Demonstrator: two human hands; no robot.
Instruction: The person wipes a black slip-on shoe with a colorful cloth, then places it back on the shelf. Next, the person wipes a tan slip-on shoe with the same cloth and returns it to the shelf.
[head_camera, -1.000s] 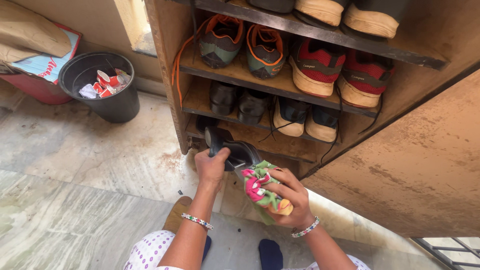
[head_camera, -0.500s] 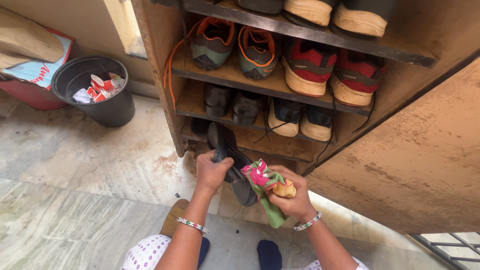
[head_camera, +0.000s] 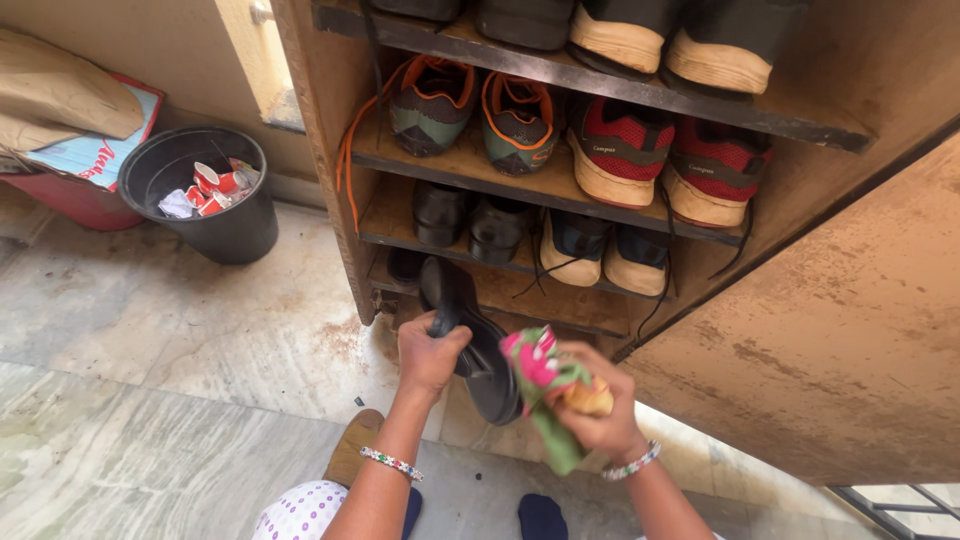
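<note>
The left hand (head_camera: 430, 355) gripped a black shoe (head_camera: 478, 335) in front of the wooden shoe rack (head_camera: 330, 200), while the right hand (head_camera: 600, 405) pressed a bunched floral cloth (head_camera: 540, 385) against its side.

Home entryway: wooden shoe cabinet (head_camera: 330, 180), marble floor (head_camera: 150, 400), black bin (head_camera: 205, 195).

Black shoe (head_camera: 470, 335); pink-green floral cloth (head_camera: 540, 385).
</note>
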